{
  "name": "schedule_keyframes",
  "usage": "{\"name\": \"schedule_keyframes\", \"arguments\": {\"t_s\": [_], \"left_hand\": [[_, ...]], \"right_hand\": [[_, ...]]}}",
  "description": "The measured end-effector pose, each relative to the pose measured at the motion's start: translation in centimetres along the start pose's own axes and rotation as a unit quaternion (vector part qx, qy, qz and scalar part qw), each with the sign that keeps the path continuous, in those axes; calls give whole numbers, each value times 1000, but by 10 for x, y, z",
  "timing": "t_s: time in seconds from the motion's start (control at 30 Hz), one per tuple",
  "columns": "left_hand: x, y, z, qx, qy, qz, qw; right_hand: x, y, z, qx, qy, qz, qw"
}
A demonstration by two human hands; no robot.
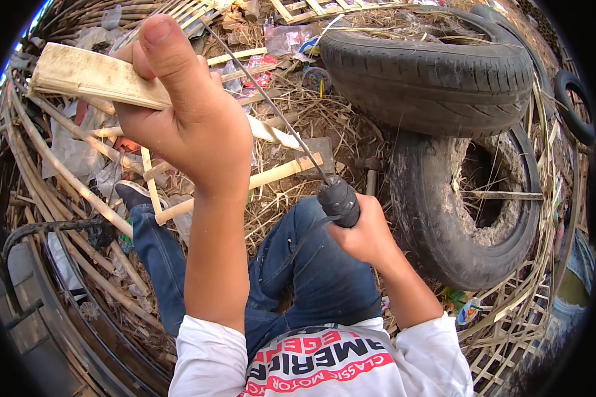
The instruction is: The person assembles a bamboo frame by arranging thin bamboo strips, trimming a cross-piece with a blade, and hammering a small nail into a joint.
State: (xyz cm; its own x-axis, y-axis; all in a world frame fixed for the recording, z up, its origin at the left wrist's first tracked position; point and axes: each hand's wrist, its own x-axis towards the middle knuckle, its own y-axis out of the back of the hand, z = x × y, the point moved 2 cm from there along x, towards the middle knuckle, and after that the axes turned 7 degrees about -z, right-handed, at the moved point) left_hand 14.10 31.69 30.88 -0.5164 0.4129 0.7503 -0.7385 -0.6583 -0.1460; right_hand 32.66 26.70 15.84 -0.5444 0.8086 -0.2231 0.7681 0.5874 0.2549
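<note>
My left hand (pixel 185 99) is raised at the upper left, closed around a short, flat split-bamboo piece (pixel 93 74), its thumb pointing up. The piece sticks out to the left past my fingers; its other end is hidden in the palm. In front of my right knee, my right hand (pixel 367 233) grips a long knife by its black-wrapped handle (pixel 339 200). Its blade (pixel 271 102), seen almost edge-on as a thin line, slants up and left, its far end close to the right of my left thumb. A loose dark strip hangs from the handle.
At the right, a worn tyre (pixel 424 79) lies over another tyre (pixel 420 212) filled with hardened material. Pale bamboo strips (pixel 245 185) cross the littered ground ahead. Curved canes (pixel 79 185) and a dark metal frame (pixel 20 271) are at the left. A hammer (pixel 372 173) lies beside the tyres.
</note>
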Motion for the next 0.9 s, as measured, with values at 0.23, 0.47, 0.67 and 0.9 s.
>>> {"name": "schedule_keyframes", "arguments": {"t_s": [0.23, 0.47, 0.67, 0.9], "left_hand": [[-4, -1, 2, -17, 40, 14, 999], [-6, 3, 7, -26, 49, 10, 998], [-13, 6, 6, -22, 55, 33, 998], [-10, -3, 7, -38, 41, 7, 998]], "right_hand": [[17, -5, 42, -49, -87, 19, 995], [19, -10, 4, 2, -30, -3, 1000], [25, -6, 29, -46, -84, 13, 995], [24, -11, 22, -24, -84, 10, 996]]}}
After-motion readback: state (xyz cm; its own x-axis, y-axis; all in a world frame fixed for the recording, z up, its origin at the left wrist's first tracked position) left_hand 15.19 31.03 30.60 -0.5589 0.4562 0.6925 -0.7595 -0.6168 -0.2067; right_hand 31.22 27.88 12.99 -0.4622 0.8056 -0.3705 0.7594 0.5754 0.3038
